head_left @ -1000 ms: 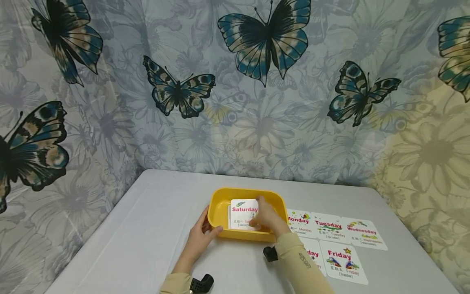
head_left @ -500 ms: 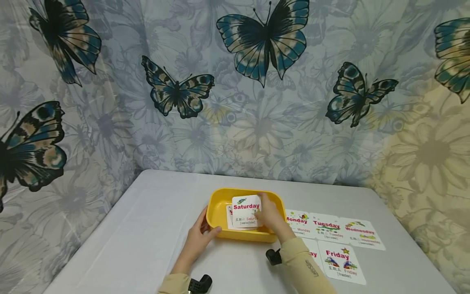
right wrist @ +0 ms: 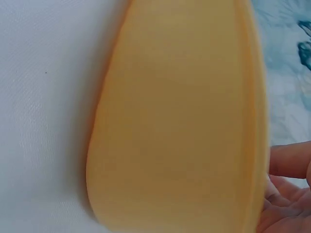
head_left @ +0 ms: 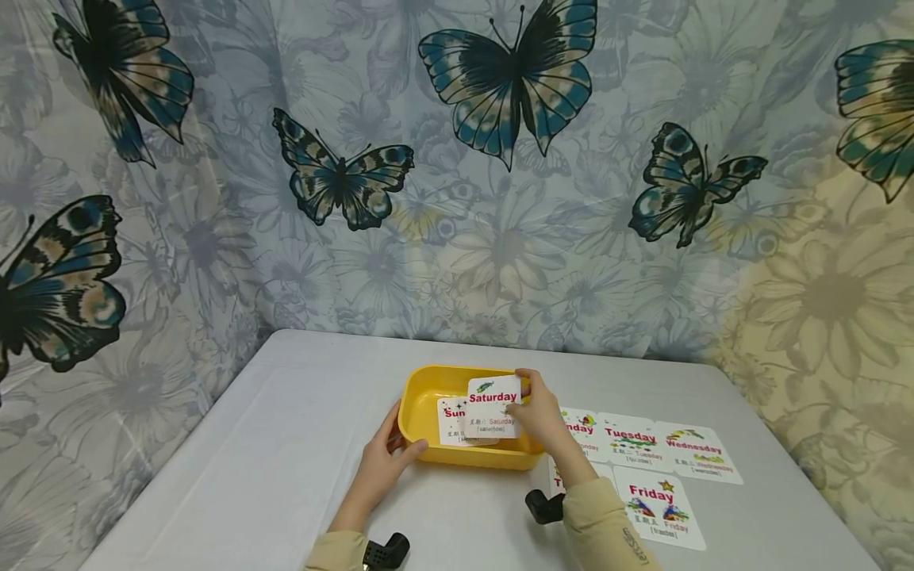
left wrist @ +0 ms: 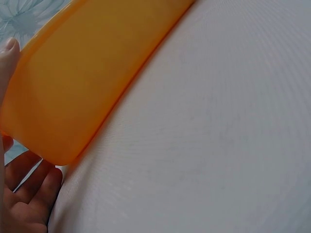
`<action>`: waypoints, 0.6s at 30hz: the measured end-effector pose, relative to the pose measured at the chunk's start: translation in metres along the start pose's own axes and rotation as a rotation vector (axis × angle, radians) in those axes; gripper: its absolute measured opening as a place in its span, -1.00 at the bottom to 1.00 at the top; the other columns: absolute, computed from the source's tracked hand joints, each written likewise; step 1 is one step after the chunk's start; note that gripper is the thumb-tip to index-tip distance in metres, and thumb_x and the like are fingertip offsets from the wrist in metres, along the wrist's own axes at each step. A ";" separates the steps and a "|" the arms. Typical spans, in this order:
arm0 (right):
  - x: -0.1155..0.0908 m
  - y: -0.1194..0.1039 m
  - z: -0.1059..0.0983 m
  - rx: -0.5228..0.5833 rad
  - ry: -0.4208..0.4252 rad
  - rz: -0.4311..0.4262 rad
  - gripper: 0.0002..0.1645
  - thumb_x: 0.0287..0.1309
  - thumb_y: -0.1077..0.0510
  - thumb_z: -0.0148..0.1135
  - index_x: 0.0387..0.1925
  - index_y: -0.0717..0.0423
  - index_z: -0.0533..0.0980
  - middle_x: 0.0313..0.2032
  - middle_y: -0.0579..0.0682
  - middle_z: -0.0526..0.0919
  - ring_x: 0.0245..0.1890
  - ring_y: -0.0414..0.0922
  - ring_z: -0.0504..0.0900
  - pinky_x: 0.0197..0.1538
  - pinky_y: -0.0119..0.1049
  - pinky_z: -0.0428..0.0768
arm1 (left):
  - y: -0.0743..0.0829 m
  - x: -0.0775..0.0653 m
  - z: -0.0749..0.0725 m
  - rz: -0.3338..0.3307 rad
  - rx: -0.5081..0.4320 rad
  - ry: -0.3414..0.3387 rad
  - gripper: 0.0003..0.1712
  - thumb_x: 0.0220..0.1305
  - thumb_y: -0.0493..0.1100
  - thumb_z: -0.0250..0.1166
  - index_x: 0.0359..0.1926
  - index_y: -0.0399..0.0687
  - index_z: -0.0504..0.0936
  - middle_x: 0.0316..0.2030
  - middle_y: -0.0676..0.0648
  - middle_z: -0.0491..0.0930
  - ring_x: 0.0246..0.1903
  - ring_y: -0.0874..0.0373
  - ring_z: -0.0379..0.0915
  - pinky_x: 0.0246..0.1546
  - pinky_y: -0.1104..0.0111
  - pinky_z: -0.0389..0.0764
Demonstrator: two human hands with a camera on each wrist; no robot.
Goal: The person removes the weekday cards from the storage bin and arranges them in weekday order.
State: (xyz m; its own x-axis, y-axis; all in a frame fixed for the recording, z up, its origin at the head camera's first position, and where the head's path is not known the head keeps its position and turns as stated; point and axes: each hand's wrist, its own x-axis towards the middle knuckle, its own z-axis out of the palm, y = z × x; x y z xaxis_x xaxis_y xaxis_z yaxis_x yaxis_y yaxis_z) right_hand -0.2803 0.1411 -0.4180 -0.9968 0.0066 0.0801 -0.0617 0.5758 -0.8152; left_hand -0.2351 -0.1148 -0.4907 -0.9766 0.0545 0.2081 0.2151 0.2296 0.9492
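Observation:
My left hand (head_left: 384,464) holds the left end of a yellow plastic bin (head_left: 467,457), thumb at the front rim and fingers around the side. In the left wrist view, fingers (left wrist: 34,187) lie at the corner of the bin's wall (left wrist: 92,73). Over the bin's right part, my right hand (head_left: 544,414) pinches a white "Saturday" card (head_left: 493,412) by its right edge, the card tilted up. A "Sunday" card (head_left: 450,432) lies in the bin, partly covered by it. The right wrist view shows mostly the bin's side (right wrist: 175,116), hiding the card.
Right of the bin lie a partly hidden Monday card (head_left: 587,436), a Tuesday card (head_left: 630,440) and a Wednesday card (head_left: 701,454). Below them are a Friday card (head_left: 660,507) and another card (head_left: 605,471) mostly behind the right arm. The white table (head_left: 286,444) meets a butterfly-print cloth (head_left: 507,262).
My right hand has lifted the Saturday card from the stack and shifted it right, so more of the Sunday card beneath shows. My left hand stays at the bin's left end.

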 end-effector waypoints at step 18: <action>-0.048 0.033 -0.051 0.392 0.026 0.094 -0.22 0.11 0.33 0.20 0.34 0.07 0.13 -0.08 0.21 0.44 -0.28 -0.05 0.54 -0.25 -0.31 0.56 | -0.020 0.006 0.003 -0.008 0.031 0.024 -0.07 0.10 0.00 0.36 0.42 0.06 0.08 0.20 -0.12 0.35 0.12 0.03 0.32 0.12 0.23 0.40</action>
State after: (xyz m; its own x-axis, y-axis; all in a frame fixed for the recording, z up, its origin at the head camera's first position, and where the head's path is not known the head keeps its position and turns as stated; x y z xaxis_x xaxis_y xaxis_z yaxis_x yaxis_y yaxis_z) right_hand -0.2323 0.2010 -0.4193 -0.9977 0.0681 0.0053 0.0096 0.2161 -0.9763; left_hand -0.2456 -0.1157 -0.5090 -0.9779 0.0296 0.2069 0.2074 0.2597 0.9432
